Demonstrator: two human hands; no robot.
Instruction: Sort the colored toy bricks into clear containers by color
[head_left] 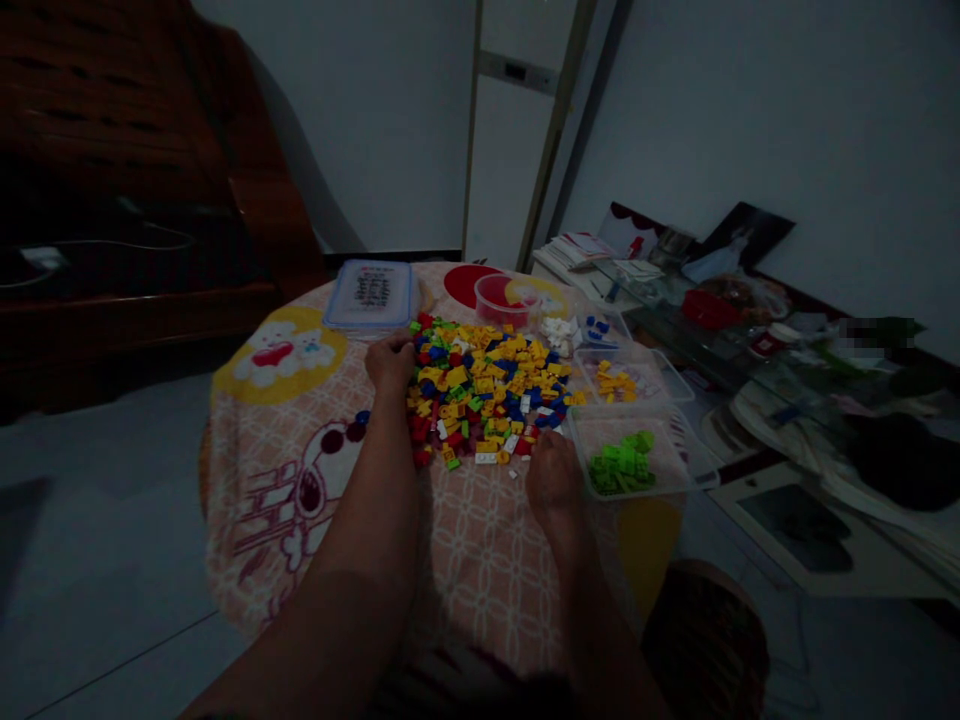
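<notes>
A heap of mixed toy building bricks [487, 385], in yellow, red, blue, green and white, lies in the middle of the round table. My left hand [390, 362] is at the heap's left edge, its fingers curled in against the bricks; anything in them is hidden. Close to the heap's right front edge, my right hand [553, 470] is closed, and its fingertips are mostly out of sight. Just right of it stands a clear box holding green bricks [622, 464]. Behind that, another clear box holds yellow bricks [615, 382].
Blue bricks [597, 328] and white bricks [559, 334] lie in clear containers at the back right. A round clear tub [501, 300] and a blue-rimmed lidded box [370, 294] stand at the back. To the right is a cluttered glass table [667, 325]; a wooden bench [150, 330] is left.
</notes>
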